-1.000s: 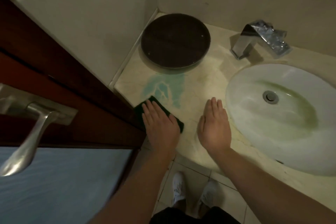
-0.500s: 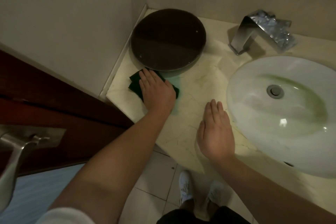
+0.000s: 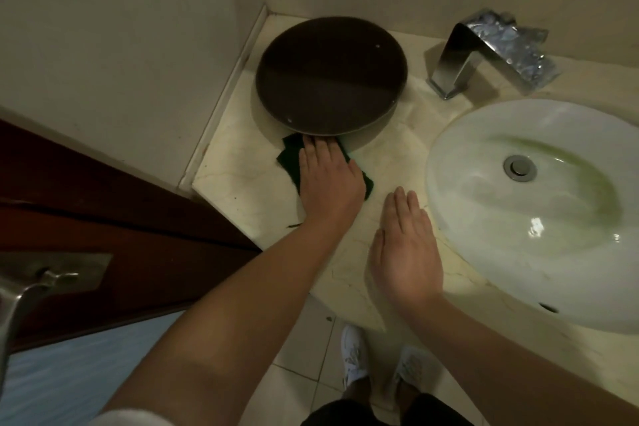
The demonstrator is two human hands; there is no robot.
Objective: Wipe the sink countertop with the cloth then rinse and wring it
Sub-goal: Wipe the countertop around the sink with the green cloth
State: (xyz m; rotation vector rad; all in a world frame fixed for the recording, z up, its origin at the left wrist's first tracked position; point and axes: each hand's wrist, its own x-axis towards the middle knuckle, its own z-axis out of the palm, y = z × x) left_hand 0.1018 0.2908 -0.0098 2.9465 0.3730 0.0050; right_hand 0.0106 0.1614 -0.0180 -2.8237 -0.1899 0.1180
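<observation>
The left hand [image 3: 328,180] lies flat with fingers together, pressing the dark green cloth [image 3: 289,156] onto the bench [image 3: 242,176] at the 6 o'clock edge of the round dark tray [image 3: 330,74] — no grip, just a palm press. The right hand [image 3: 403,249] rests open and flat, holding nothing, at 9 o'clock of the sink basin [image 3: 539,211]. Wiping looks underway — rinsing under the faucet [image 3: 484,52] and wringing remain undone.
</observation>
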